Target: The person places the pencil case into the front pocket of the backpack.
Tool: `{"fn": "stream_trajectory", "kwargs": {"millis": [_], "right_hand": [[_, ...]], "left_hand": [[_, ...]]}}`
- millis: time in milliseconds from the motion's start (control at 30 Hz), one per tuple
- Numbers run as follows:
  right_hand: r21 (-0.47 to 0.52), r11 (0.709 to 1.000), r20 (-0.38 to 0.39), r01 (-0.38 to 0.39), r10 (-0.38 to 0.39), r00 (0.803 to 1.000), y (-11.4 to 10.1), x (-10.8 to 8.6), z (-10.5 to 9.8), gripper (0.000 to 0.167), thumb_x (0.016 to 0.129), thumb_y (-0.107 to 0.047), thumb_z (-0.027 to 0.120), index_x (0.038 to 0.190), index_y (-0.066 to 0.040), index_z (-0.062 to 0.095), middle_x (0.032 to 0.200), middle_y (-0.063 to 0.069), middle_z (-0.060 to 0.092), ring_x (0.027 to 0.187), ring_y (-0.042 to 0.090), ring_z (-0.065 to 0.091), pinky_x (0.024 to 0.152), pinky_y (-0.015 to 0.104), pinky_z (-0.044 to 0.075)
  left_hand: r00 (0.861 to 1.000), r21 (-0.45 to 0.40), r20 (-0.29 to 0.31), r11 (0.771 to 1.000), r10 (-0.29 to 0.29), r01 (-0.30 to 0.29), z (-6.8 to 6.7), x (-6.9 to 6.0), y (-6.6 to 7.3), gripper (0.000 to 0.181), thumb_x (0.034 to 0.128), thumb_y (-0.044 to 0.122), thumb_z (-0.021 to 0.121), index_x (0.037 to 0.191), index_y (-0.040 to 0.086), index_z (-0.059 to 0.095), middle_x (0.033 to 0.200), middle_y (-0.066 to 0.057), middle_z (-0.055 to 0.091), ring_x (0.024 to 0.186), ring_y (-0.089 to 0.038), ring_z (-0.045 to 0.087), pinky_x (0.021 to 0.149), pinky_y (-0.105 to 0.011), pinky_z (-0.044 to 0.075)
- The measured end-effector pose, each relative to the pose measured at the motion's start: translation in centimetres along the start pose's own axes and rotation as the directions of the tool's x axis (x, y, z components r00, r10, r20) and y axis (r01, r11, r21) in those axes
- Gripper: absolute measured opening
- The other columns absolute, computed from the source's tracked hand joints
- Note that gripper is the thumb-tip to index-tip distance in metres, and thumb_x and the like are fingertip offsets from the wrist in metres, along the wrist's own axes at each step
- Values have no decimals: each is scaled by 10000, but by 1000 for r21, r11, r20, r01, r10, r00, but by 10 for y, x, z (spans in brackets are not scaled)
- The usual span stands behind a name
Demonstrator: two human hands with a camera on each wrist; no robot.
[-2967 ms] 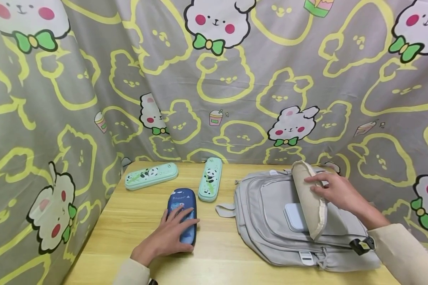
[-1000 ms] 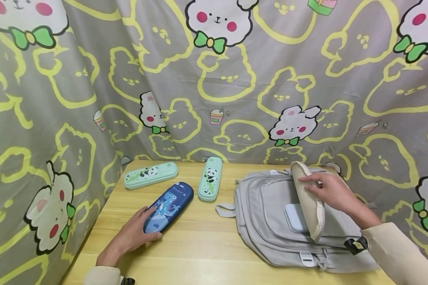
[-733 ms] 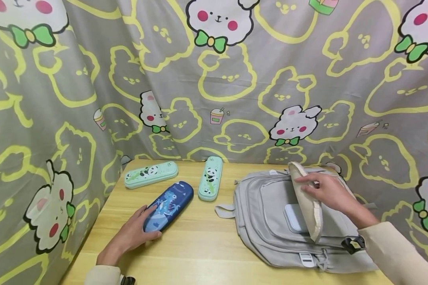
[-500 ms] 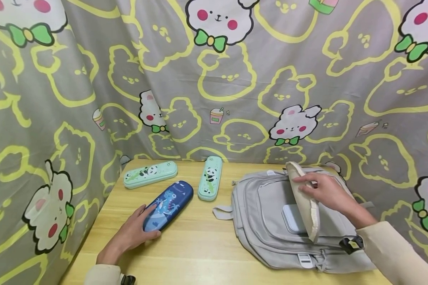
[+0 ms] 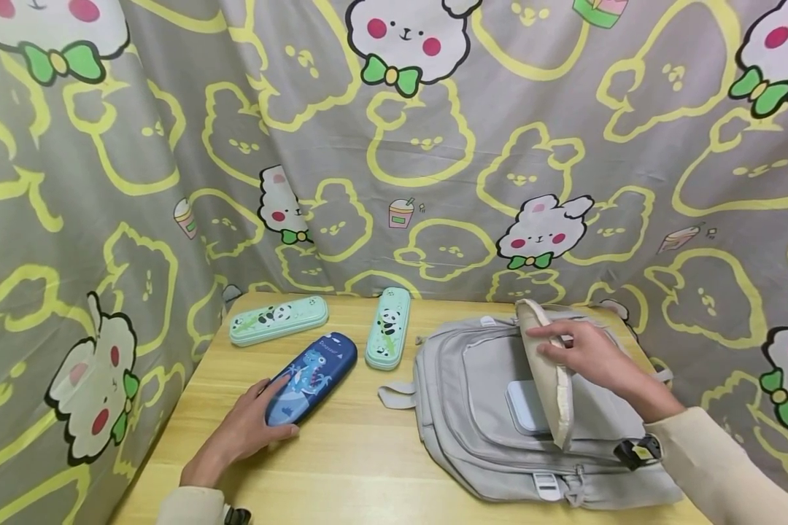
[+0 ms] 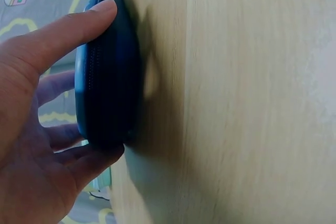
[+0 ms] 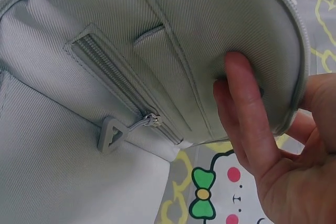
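Note:
My left hand [image 5: 238,429] grips the near end of a dark blue pencil case [image 5: 315,375] with a dinosaur print, thumb on one side and fingers on the other. In the left wrist view, the zip along the side of that pencil case [image 6: 107,72] faces the camera. My right hand [image 5: 591,354] pinches the raised beige-edged flap [image 5: 546,372] of a grey backpack [image 5: 446,394] lying on the table. The right wrist view shows my right hand [image 7: 283,156] with fingers against the flap's grey lining [image 7: 210,30], which has a zipped pocket [image 7: 121,82].
Two mint-green panda pencil cases lie at the back: one pencil case [image 5: 279,321] slants at the left, the other pencil case [image 5: 388,328] points toward the curtain [image 5: 433,160]. A pale blue rounded rectangular thing [image 5: 525,405] shows partly beneath the flap. A strap loop [image 5: 397,394] sticks out leftward.
Since three seconds ago, my left hand has turned the blue pencil case aslant and shifted to its near end, lower left. The backpack and my right hand with the flap have slid left.

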State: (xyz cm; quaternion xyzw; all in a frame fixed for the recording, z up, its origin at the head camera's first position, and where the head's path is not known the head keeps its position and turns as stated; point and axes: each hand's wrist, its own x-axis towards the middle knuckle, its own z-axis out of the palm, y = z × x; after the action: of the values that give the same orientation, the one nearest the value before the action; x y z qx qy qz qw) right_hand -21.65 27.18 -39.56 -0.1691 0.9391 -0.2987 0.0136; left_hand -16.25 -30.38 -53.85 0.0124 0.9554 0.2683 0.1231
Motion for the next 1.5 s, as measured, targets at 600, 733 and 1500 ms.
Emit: {"fn": "stream_trajectory", "kwargs": {"millis": [600,733,1500], "right_hand": [[72,997,8,-31,31,999,6,-2,-2,347,1033,-138,752,1367,-42,756,1481,294,626,1185,303,614,732,229,558],[59,998,5,-25,25,1000,10,-4,-6,343,1034,-149,754,1365,-59,762,1473,271,651,1217,264,603,771,223,562],[-16,1000,-13,15,-15,1000,17,-6,-13,298,1006,-36,722,1289,-85,804,1356,224,739,932,143,598,703,242,515]], "left_hand": [[998,38,-63,999,23,-21,1,2,-6,1100,868,563,887,1718,150,325,1655,-407,322,1451,-622,407,1102,-784,441],[996,30,-85,999,30,-28,1,3,-9,1096,854,558,900,1706,133,359,1636,-393,379,1440,-610,434,1103,-776,445],[995,-20,-104,1000,0,-2,-18,-5,-9,1080,886,608,847,1706,100,363,1693,-349,346,1510,-607,380,1155,-776,404]]}}
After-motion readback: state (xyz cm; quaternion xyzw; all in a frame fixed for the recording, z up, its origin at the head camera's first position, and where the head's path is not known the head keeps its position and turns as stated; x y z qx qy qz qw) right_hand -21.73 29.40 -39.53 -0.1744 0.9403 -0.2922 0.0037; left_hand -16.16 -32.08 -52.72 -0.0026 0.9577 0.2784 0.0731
